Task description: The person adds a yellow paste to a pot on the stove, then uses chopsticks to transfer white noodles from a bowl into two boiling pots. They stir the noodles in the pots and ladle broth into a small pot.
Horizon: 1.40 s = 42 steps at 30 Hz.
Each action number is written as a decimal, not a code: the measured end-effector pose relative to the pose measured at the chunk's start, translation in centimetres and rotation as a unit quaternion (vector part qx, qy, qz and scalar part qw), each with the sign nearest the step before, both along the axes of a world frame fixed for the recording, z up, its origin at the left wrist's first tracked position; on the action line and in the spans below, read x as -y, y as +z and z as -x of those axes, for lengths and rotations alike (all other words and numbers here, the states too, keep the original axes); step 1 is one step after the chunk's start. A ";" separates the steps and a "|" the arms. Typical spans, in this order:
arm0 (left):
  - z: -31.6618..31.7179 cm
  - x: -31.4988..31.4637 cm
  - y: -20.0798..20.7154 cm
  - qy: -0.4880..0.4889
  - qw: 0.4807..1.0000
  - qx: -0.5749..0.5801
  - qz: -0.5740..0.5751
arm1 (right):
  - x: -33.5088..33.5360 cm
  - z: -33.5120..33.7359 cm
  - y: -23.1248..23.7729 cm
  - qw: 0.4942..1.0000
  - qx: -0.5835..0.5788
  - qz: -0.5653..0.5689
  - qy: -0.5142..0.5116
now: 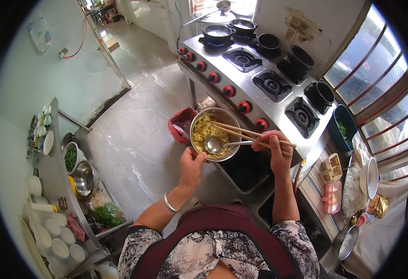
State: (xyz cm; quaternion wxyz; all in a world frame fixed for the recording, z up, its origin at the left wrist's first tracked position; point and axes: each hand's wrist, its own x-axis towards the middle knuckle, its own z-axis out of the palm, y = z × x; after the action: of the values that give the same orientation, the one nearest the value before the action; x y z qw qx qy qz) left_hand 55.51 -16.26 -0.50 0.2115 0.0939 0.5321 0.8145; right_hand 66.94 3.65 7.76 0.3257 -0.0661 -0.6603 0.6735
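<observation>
My left hand [192, 165] is closed on the near-left rim of a round metal bowl [228, 115], thumb over the edge. Inside lies a yellow, crumbly mixture that looks like scrambled egg [204, 124]. In my right hand [277, 148] is a pair of wooden chopsticks [236, 129], angled left so that their tips reach into the mixture. A metal spoon [212, 144] rests with its bowl on the food. Its pale handle runs over the right rim to my right fingers; whether they grip it too, I cannot tell.
Beyond the bowl stands a steel gas stove [264, 69] with several black pots. A red lined bin [178, 132] is on the floor behind the bowl. Shelves [69, 172] with greens, metal bowls and white cups line the left. At right, a counter holds a green tub [342, 128] and noodles [354, 188].
</observation>
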 end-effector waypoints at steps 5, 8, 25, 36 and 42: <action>5.0 2.1 -0.8 0.032 0.998 0.029 -0.037 | 1.3 5.4 0.4 1.000 0.002 -0.005 0.008; 8.1 1.9 -1.2 0.044 0.997 0.044 -0.038 | 0.8 8.8 -0.2 0.999 0.000 0.038 0.015; 31.3 -6.0 -0.8 0.031 0.995 0.081 -0.040 | -9.0 30.2 -0.4 0.994 -0.013 0.108 -0.004; 46.2 -14.1 0.6 -0.118 0.986 0.113 -0.034 | -18.1 41.3 1.9 0.955 -0.152 0.109 -0.228; 49.9 -14.9 -0.3 -0.175 0.981 0.088 -0.007 | -23.2 48.5 -1.4 0.945 0.014 0.116 -0.306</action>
State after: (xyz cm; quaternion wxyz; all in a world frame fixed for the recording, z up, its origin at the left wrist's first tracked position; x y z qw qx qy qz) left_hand 5.59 -1.31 -0.82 0.3964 0.1153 0.4810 0.7735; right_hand 18.43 26.82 6.38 0.4970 -0.3110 -0.5302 0.6124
